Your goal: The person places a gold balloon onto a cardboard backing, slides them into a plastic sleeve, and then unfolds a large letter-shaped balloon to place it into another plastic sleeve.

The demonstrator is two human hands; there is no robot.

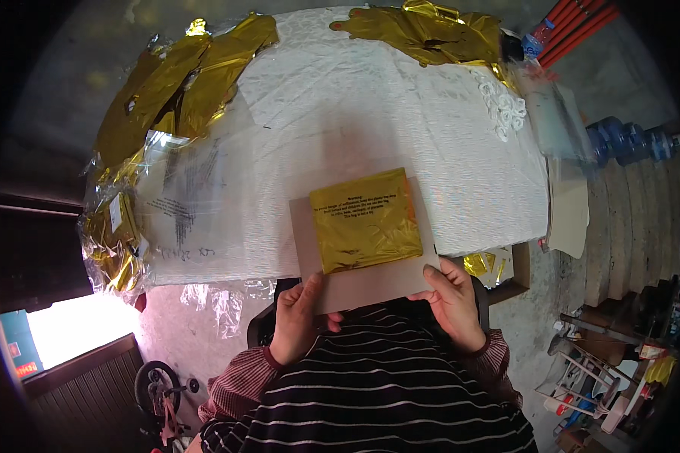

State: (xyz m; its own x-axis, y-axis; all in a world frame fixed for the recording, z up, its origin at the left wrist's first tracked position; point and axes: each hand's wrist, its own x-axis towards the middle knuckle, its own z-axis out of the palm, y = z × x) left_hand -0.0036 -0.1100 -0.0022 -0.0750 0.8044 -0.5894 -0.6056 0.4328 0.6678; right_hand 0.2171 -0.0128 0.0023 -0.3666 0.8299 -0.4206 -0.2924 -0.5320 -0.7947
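Note:
In front of me I hold a flat grey sheet, perhaps card or a plastic sleeve, tilted slightly. On it, or inside it, lies a folded square of shiny gold foil with dark print across its upper part; I cannot tell whether a clear bag covers it. My left hand pinches the sheet's lower left corner, thumb on top. At the lower right corner my right hand grips it the same way. Both hands are near the front edge of the white-covered table.
Crumpled gold foil film covers the table's far left, and more gold film lies at the back. Clear plastic bags rest at the left. White rings sit at the right, near red sticks. Blue water jugs stand beyond.

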